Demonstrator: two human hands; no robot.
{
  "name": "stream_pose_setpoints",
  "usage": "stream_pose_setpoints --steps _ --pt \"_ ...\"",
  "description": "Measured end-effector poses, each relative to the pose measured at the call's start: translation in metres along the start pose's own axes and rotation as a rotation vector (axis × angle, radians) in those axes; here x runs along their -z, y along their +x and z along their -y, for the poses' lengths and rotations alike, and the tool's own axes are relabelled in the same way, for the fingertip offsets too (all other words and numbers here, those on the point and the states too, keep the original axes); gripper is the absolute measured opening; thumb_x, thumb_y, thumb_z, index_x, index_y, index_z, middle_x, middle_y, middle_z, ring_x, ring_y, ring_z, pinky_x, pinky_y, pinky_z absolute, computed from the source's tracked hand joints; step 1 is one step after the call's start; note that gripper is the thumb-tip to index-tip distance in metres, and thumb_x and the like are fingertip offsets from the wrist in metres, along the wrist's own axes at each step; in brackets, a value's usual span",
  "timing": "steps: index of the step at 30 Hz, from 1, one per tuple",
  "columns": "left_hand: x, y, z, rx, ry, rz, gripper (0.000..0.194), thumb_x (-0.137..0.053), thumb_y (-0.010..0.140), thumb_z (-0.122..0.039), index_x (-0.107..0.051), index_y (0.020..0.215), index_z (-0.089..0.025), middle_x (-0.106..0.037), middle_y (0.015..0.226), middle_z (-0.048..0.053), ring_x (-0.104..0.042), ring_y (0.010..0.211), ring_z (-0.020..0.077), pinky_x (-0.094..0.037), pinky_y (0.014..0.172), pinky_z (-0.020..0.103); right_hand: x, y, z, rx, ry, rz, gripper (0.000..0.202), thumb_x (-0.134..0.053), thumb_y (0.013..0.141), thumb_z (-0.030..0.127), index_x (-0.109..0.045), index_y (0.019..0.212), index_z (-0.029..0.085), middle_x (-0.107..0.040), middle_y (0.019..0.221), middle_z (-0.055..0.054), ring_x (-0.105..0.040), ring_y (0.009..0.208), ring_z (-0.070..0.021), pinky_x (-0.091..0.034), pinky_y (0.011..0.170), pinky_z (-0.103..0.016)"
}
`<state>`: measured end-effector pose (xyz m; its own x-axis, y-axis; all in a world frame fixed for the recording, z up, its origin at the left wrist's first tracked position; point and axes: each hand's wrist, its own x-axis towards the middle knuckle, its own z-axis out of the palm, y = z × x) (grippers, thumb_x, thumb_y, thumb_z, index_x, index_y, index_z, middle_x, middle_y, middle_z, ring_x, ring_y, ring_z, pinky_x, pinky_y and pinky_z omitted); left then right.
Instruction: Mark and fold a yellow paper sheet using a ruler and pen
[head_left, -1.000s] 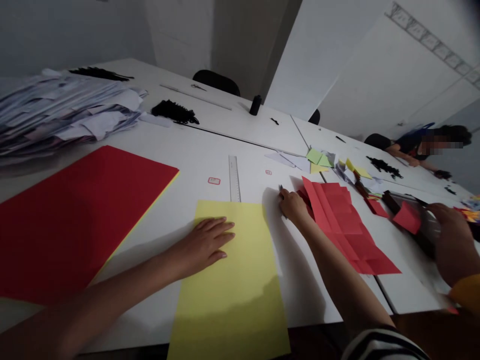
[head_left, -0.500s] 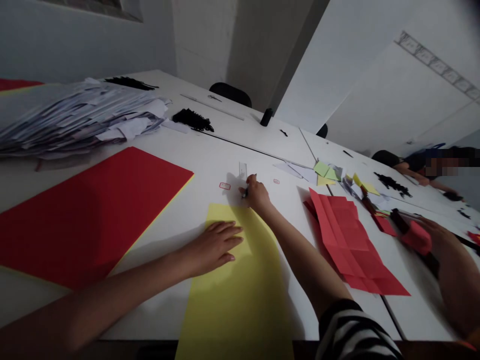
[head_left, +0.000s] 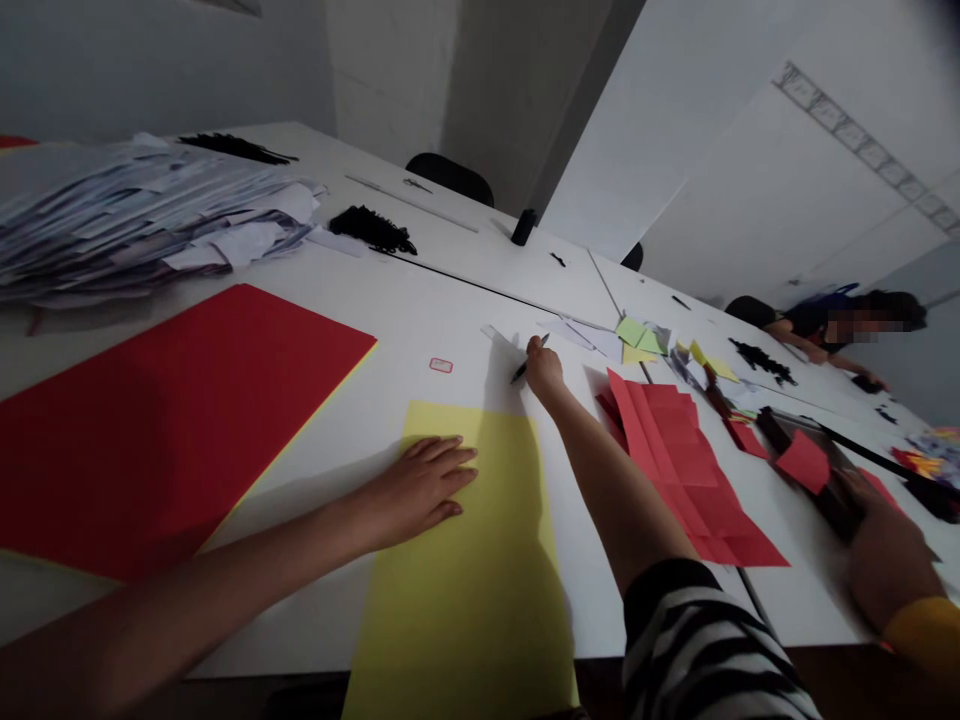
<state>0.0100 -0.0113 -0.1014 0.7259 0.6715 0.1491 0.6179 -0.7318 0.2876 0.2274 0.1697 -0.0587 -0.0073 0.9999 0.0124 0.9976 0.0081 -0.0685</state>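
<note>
My left hand [head_left: 429,490] lies flat on a yellow sheet of paper [head_left: 465,600], its fingers spread towards the sheet's far end. The near end of that sheet hangs past the table's front edge. Beyond the sheet's far right corner, my right hand [head_left: 544,370] is closed around a dark pen [head_left: 519,373], whose tip points down and left near the white tabletop. A clear ruler [head_left: 501,342] lies slanted just left of the pen. Left of the ruler, a small red-outlined label [head_left: 441,366] sits on the table.
Red sheets with yellow beneath [head_left: 187,420] lie at left, before a heap of white papers [head_left: 150,225]. Black cord bundles [head_left: 371,230] lie farther back. Creased red paper [head_left: 682,460] is at right, where another person's hand [head_left: 892,550] works by red pieces. A second person sits farther off.
My right hand has moved right with the pen, away from the ruler. The ruler has turned from upright to slanted. My left hand stays flat on the yellow sheet.
</note>
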Motion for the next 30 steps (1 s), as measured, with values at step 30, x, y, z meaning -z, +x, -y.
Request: stream_pose_setpoints --steps 30 --pt "-0.003 -0.001 -0.008 -0.038 -0.072 -0.028 0.038 -0.053 0.093 -0.033 -0.053 0.130 -0.025 -0.046 0.145 0.004 -0.036 0.137 0.0262 -0.031 0.110 0.044 0.003 -0.071 -0.056 0.425 0.122 0.057 0.032 -0.051 0.078 0.004 -0.048 0.106 0.019 -0.064 0.094 -0.007 -0.059 0.087 -0.0194 -0.041 0.070 -0.025"
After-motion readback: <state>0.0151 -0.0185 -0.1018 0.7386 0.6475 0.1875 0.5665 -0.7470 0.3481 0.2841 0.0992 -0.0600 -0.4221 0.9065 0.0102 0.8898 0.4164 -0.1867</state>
